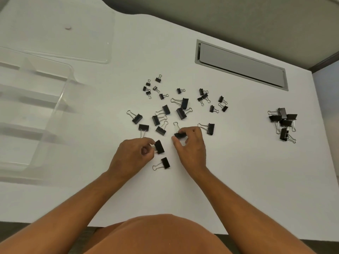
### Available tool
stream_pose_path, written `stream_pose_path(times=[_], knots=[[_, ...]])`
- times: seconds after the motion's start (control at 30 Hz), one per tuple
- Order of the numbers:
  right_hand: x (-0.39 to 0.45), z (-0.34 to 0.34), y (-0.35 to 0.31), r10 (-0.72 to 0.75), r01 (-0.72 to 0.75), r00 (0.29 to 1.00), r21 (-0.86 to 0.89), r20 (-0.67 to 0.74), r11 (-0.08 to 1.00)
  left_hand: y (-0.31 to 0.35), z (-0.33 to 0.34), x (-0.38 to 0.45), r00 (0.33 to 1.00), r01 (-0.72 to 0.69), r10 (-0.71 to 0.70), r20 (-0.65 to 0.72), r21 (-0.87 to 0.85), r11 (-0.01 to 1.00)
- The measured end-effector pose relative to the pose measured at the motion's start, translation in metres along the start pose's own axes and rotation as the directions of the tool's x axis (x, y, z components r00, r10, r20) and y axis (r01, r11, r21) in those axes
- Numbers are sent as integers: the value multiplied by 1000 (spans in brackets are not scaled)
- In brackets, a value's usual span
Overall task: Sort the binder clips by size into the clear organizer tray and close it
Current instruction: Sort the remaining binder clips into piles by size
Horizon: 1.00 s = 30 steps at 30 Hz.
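No brand, label or writing can be read on anything in view. The left hand (131, 155) has its fingers (146, 142) curled in and pinched on the wire handles of a medium binder clip (159, 147), whose black body sticks out to the right of the fingertips, just above the white tabletop (238, 171). The right hand (190, 143) reaches forward with thumb and forefinger closed on the black body of another clip (179, 134), its wire loop pointing away from the person; the other fingers are loosely bent and slightly spread. A further medium clip (162, 164) lies on the tabletop between the two wrists, touching neither hand. Beyond the hands a loose scatter of medium clips (165, 114) spreads across the middle of the tabletop, and farther back lie the small clips (183, 92), strewn apart from one another. Well off to the right, a separate heap of larger clips (283, 121) lies piled together, some overlapping. The clear organizer tray (36, 110) sits at the left edge of the tabletop, open, its dividers faintly visible; whether any compartment holds a clip cannot be told. Its clear lid (73, 33) lies flat behind it. A grey cable hatch (242, 66) is set into the tabletop at the back right.
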State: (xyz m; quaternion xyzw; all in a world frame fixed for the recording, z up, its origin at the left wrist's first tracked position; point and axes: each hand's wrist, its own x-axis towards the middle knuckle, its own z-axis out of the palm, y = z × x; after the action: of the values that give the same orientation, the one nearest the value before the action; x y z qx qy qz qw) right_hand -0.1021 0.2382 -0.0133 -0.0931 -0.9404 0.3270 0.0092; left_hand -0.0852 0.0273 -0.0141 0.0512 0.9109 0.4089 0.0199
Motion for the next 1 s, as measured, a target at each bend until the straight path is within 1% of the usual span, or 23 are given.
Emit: stream_pose_path(times=[0.1,0.13,0.2,0.27,0.33,0.47,0.53,0.6,0.67,0.77,0.8,0.83,0.9,0.93,1.0], knots=[[-10,-10,9,0,-3,999,67,46,998,12,0,-7,990,138,-142,-26,-122,983],[-15,-14,13,-8,2,998,92,66,996,19,1,-8,985,161,-170,-42,-161,974],[-26,-22,24,-20,9,994,108,106,994,37,6,-7,985,149,-162,-55,-186,971],[-37,-31,38,11,-24,992,108,122,994,53,17,-4,993,105,-113,-38,-160,981],[-46,-41,52,44,-58,989,100,138,993,67,31,1,997,69,-71,-16,-97,993],[-60,-61,71,0,-19,980,90,200,996,94,63,14,1000,-4,4,3,-2,1000],[-62,-71,77,-21,-10,974,136,224,991,104,76,19,1000,-6,6,5,47,999],[-58,-79,79,-58,5,972,226,228,974,107,87,20,999,32,-33,5,106,994],[-47,-87,83,-113,66,978,256,173,964,106,94,15,997,71,-72,1,160,985],[-13,-93,96,-166,156,985,176,42,972,106,101,2,994,105,-104,-13,220,970],[0,-93,100,-170,164,985,145,32,976,106,103,-3,994,112,-111,-17,225,968],[14,-94,103,-171,164,984,112,55,980,107,105,-7,994,113,-110,-24,224,968],[36,-93,109,-174,170,971,39,163,985,110,108,-16,997,77,-70,-38,218,973],[44,-91,111,-200,203,958,7,207,979,112,110,-21,998,54,-50,-26,212,976],[52,-88,116,-285,297,929,-17,237,955,117,111,-30,998,37,-48,50,205,978]])
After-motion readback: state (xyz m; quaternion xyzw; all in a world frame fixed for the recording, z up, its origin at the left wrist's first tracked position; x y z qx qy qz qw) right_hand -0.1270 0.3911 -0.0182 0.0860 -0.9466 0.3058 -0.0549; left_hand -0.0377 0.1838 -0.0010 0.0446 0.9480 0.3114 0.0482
